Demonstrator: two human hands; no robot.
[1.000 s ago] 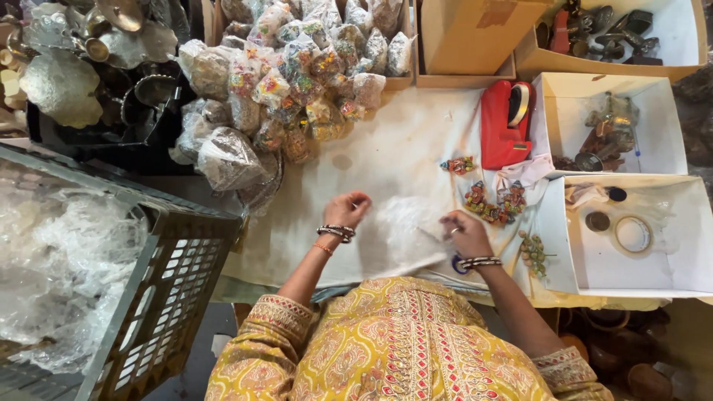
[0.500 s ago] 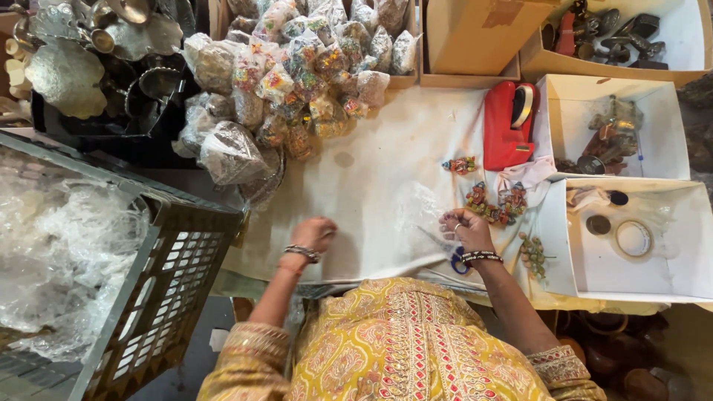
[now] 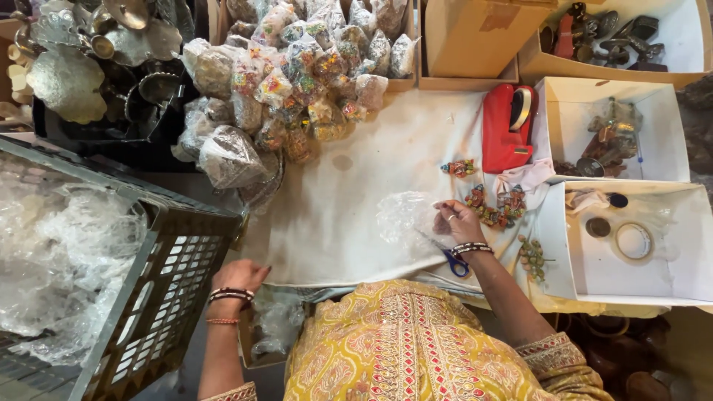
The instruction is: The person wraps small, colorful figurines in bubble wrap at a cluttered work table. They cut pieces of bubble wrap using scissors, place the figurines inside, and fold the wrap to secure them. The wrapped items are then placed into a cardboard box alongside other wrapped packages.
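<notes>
Head view: right hand (image 3: 459, 223) beside clear bag (image 3: 405, 215).

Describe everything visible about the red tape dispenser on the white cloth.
The red tape dispenser is a glossy, plastic-looking block lying on the white cloth, with a tape roll at its far right corner. It lies beside a white open box, apparently against its wall. Neither hand touches it; the right hand works nearer, by small colourful figurines.

Your left hand (image 3: 239, 275) is leaving the white cloth (image 3: 356, 215), dropping beside the grey crate (image 3: 167, 289). Your right hand (image 3: 459, 222) is drawing the clear plastic bag (image 3: 405, 217) nearer the figurines (image 3: 494, 204).
</notes>
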